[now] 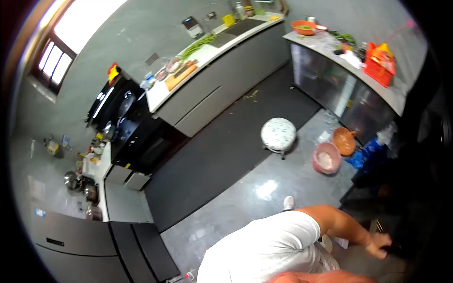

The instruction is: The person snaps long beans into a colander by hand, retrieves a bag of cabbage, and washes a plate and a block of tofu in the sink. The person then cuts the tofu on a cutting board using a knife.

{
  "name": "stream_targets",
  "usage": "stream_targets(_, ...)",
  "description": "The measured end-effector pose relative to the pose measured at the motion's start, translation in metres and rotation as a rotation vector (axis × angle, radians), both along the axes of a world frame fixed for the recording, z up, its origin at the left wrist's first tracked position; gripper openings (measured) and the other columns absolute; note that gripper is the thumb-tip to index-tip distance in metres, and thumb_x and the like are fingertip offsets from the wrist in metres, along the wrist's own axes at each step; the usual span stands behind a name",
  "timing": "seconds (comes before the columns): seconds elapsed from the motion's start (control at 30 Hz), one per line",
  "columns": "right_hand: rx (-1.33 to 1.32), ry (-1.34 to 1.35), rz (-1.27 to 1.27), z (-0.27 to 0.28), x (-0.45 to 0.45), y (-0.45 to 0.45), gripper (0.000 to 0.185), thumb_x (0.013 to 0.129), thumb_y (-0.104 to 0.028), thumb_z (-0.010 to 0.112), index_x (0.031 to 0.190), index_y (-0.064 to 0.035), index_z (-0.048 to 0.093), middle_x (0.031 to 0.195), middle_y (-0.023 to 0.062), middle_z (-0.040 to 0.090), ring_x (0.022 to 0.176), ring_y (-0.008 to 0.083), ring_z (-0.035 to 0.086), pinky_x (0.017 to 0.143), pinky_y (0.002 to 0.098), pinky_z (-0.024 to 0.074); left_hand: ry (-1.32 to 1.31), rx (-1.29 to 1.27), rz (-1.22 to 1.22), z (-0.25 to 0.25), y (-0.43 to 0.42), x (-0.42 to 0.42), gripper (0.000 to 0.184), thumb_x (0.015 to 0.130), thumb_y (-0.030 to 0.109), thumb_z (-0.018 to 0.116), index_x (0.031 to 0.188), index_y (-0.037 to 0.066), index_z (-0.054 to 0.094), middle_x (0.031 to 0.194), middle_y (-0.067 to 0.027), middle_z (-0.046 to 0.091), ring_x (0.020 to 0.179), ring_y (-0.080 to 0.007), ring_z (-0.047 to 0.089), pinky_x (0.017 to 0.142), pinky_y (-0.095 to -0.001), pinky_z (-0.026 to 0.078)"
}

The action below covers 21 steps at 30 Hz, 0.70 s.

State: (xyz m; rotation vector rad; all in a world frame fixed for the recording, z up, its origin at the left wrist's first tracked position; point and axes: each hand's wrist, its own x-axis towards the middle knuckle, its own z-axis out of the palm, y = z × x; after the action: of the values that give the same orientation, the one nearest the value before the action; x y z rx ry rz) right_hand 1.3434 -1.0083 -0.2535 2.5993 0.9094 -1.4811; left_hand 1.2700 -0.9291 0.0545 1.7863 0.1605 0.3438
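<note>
My left arm reaches to the right from a white short sleeve. My left hand (379,245) is at the lower right, its fingers curled at a dark object (394,247) whose shape is lost in shadow. Part of my right arm (325,277) crosses the bottom edge, and its hand is out of the picture. Beyond my left arm, a pink bucket (326,158) with pale contents stands on the floor. An orange basket (344,141) and a blue plastic bag (361,158) are close by it.
A round patterned stool (278,134) stands by the dark floor mat (222,141). The long counter (207,53) carries green vegetables and a cutting board (181,77). A red basket (379,63) sits on the right counter. A black stove (130,125) and grey fridge (80,236) are at left.
</note>
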Motion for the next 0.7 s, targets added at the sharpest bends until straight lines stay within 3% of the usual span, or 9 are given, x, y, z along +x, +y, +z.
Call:
stream_targets(0.07, -0.012, 0.019, 0.047, -0.001, -0.04, 0.05, 0.035, 0.087, -0.039, 0.053, 0.103, -0.0076, 0.053, 0.075, 0.0073, 0.043, 0.062, 0.0217, 0.042, 0.054, 0.0372, 0.0324, -0.02, 0.02, -0.093, -0.04, 0.012, -0.062, 0.104, 0.071, 0.063, 0.061, 0.143, 0.001, 0.019, 0.142, -0.0257, 0.024, 0.134, -0.0392, 0.02, 0.111, -0.0478, 0.016)
stream_targets(0.13, -0.004, 0.029, 0.092, 0.003, -0.081, 0.102, 0.034, 0.087, -0.039, 0.053, 0.102, -0.0079, 0.053, 0.073, 0.0067, 0.042, 0.06, 0.0211, 0.041, 0.052, 0.0367, 0.0316, -0.093, 0.112, -0.016, -0.063, 0.077, -0.15, 0.099, 0.072, 0.058, 0.063, 0.143, 0.002, 0.021, 0.143, -0.0247, 0.024, 0.131, -0.0389, 0.025, 0.108, -0.0446, 0.027)
stream_targets(0.17, -0.003, 0.031, 0.11, 0.004, -0.1, 0.124, 0.034, 0.087, -0.039, 0.053, 0.102, -0.008, 0.053, 0.072, 0.0064, 0.042, 0.059, 0.0207, 0.041, 0.051, 0.0364, 0.0312, 0.107, -0.083, 0.134, -0.031, 0.109, -0.233, 0.088, 0.072, 0.05, 0.067, 0.137, 0.001, 0.033, 0.136, -0.0242, 0.037, 0.124, -0.0357, 0.039, 0.099, -0.0384, 0.039)
stream_targets(0.27, 0.024, 0.036, 0.159, 0.014, -0.159, 0.192, 0.033, 0.087, -0.038, 0.053, 0.101, -0.0085, 0.052, 0.069, 0.0054, 0.04, 0.056, 0.0198, 0.039, 0.048, 0.0357, 0.0299, 0.311, -0.223, 0.822, -0.149, 0.198, -0.425, 0.035, 0.084, 0.024, 0.055, 0.113, 0.005, 0.06, 0.11, -0.0148, 0.061, 0.097, -0.0261, 0.06, 0.089, -0.034, 0.045)
stream_targets(0.3, 0.036, 0.036, 0.172, 0.015, -0.179, 0.214, 0.033, 0.087, -0.038, 0.053, 0.101, -0.0086, 0.052, 0.068, 0.0051, 0.04, 0.055, 0.0194, 0.039, 0.047, 0.0355, 0.0295, 0.456, -0.117, 1.307, -0.115, 0.194, -0.503, 0.033, 0.086, 0.024, 0.054, 0.112, 0.004, 0.061, 0.112, -0.0137, 0.062, 0.1, -0.023, 0.059, 0.091, -0.0334, 0.044)
stream_targets(0.4, 0.058, 0.035, 0.161, 0.022, -0.247, 0.264, 0.032, 0.088, -0.038, 0.053, 0.1, -0.009, 0.052, 0.065, 0.0042, 0.038, 0.052, 0.0185, 0.037, 0.045, 0.0347, 0.0283, 0.468, -0.248, 1.723, -0.093, 0.174, -0.725, 0.035, 0.09, 0.025, 0.054, 0.119, 0.007, 0.057, 0.11, -0.0085, 0.062, 0.101, -0.0186, 0.058, 0.087, -0.0328, 0.047)
stream_targets(0.5, 0.064, 0.008, 0.081, 0.034, -0.312, 0.29, 0.031, 0.088, -0.038, 0.054, 0.099, -0.0094, 0.051, 0.062, 0.0032, 0.037, 0.049, 0.0175, 0.036, 0.042, 0.034, 0.0271, 0.067, -0.569, 2.147, -0.092, 0.124, -0.877, 0.027, 0.091, 0.028, 0.054, 0.109, 0.009, 0.06, 0.095, -0.0038, 0.062, 0.078, -0.0125, 0.058, 0.067, -0.0274, 0.048)
stream_targets(0.6, 0.085, -0.005, -0.006, 0.056, -0.387, 0.317, 0.03, 0.088, -0.038, 0.054, 0.098, -0.0098, 0.051, 0.059, 0.0023, 0.035, 0.046, 0.0165, 0.035, 0.039, 0.0333, 0.0258, -0.04, -0.826, 2.386, -0.098, 0.096, -0.959, 0.024, 0.093, 0.026, 0.051, 0.109, 0.01, 0.059, 0.092, -0.0016, 0.061, 0.07, -0.0085, 0.055, 0.06, -0.0237, 0.045)
stream_targets(0.7, 0.117, 0.005, -0.084, 0.085, -0.469, 0.347, 0.029, 0.088, -0.038, 0.054, 0.097, -0.0102, 0.051, 0.056, 0.0013, 0.034, 0.042, 0.0156, 0.033, 0.037, 0.0326, 0.0246, 0.012, -0.993, 2.074, -0.103, 0.097, -0.999, 0.024, 0.094, 0.026, 0.047, 0.109, 0.011, 0.059, 0.095, -0.001, 0.062, 0.073, -0.0089, 0.057, 0.064, -0.0234, 0.047)
